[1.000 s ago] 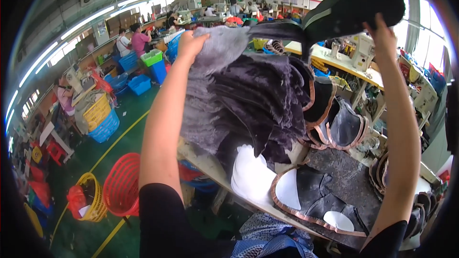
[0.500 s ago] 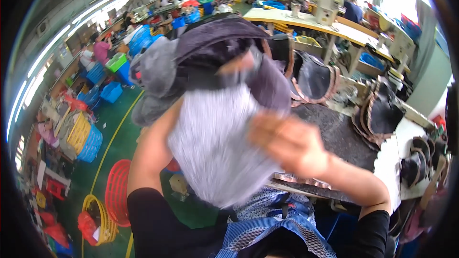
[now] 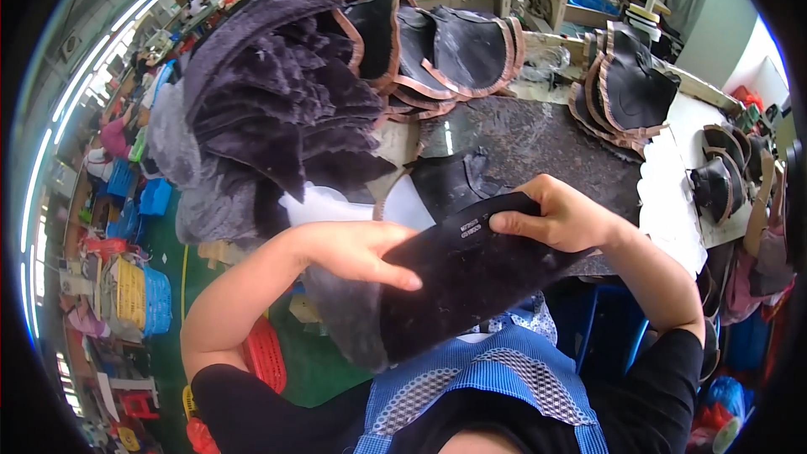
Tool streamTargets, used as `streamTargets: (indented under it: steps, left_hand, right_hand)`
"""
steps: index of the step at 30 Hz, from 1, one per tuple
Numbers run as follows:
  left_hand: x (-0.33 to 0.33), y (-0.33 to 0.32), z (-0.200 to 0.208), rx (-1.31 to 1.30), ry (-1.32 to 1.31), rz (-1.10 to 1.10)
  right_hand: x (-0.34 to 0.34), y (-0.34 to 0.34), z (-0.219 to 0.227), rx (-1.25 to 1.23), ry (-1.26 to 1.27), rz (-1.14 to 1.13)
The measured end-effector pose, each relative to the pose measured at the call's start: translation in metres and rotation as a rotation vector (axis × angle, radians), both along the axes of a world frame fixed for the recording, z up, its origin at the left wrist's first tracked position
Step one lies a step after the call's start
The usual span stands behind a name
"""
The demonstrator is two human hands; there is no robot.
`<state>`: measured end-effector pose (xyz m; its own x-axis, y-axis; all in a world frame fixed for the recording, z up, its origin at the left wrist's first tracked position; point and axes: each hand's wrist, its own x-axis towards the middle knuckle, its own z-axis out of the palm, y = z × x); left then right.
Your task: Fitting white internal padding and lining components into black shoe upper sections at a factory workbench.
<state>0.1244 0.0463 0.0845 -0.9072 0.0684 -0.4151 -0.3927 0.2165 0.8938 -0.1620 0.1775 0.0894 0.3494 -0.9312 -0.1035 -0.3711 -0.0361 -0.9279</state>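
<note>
In front of my chest I hold a dark plush fabric piece [image 3: 479, 290] with a smooth black band along its upper edge. My right hand [image 3: 567, 214] is closed on the upper right corner, thumb on top over the band. At the left end, my left hand [image 3: 349, 248] pinches the piece, its thumb lying on top and its fingers partly behind. Grey fur [image 3: 345, 311] shows at the lower left of the piece. Just beyond it, a black shaped piece [image 3: 441, 185] lies on the worktable [image 3: 538, 139], next to a white piece [image 3: 408, 206].
A large heap of dark purple-grey plush pieces [image 3: 277, 92] fills the left of the table. Stacks of black boot uppers with tan fuzzy edges [image 3: 471, 50] stand at the back, with another stack [image 3: 635, 92] at the right. A red basket [image 3: 265, 357] stands on the floor.
The pale grey fur piece, earlier blurred in motion, has given way to a dark plush face. Both hands now grip its ends. The view has turned downward and to the right.
</note>
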Motion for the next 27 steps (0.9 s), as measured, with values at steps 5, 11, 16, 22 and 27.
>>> streamTargets:
  steps: [5,11,16,22,27]
  left_hand:
    - [-0.007,0.017,-0.009,-0.423,0.018,0.381]
    - [-0.017,0.040,-0.053,-0.090,-0.123,0.320]
    - [-0.051,0.042,-0.050,-0.245,-0.063,0.079]
    - [-0.169,-0.012,0.000,-0.702,0.115,0.022]
    - [-0.174,-0.020,-0.083,-0.863,0.202,-0.023]
  right_hand:
    - [-0.016,0.028,-0.043,0.210,-0.217,-0.331]
    - [-0.017,0.089,-0.086,0.226,-0.192,-0.423]
    - [-0.029,0.122,-0.073,0.260,-0.028,-0.425]
    - [-0.118,0.066,-0.044,0.042,0.148,-0.609]
    - [-0.130,0.057,-0.107,0.044,0.330,-0.487]
